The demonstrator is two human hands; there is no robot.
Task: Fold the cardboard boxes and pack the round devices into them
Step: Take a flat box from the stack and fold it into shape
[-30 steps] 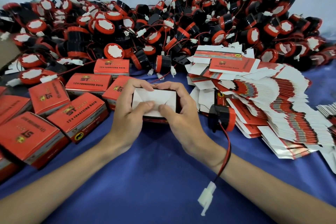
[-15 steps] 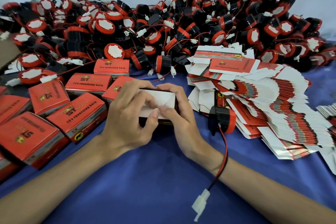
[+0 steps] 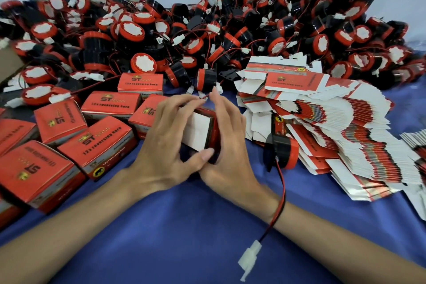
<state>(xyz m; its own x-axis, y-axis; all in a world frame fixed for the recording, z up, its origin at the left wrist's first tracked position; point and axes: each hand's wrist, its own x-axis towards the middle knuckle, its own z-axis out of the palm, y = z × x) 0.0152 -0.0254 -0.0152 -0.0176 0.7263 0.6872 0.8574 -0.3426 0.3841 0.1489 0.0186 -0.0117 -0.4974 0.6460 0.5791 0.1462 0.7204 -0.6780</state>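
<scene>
Both hands meet at centre of the blue-covered worktop (image 3: 184,226), with the half-built box (image 3: 200,132) between them, raised and tilted. Its white end panel faces the viewer and slightly left; the red sides run away behind it.

Left hand (image 3: 164,145): fingers (image 3: 182,105) curl over the box's top edge and the thumb pinches the lower corner of the white panel. A firm grip.

Right hand (image 3: 230,145): lies against the box's right face, fingers (image 3: 221,110) nearly straight and slightly spread, pressing rather than wrapping. Its thumb is hidden. The far end of the box can't be seen, so whether it is open or closed is unknown.

Key relation: the loose reversing horn (image 3: 284,153) sits on the cloth just right of the right wrist, apart from the box, on its side with the red cap pointing right. The right hand is clearly the nearer. Its red-black lead (image 3: 280,196) trails toward the viewer over the right forearm to a white connector (image 3: 250,258).

The lead will likely need gathering before the horn fits inside.

Finished boxes (image 3: 99,143) left; flat cartons (image 3: 345,127) right; horn heap (image 3: 207,30) behind.
</scene>
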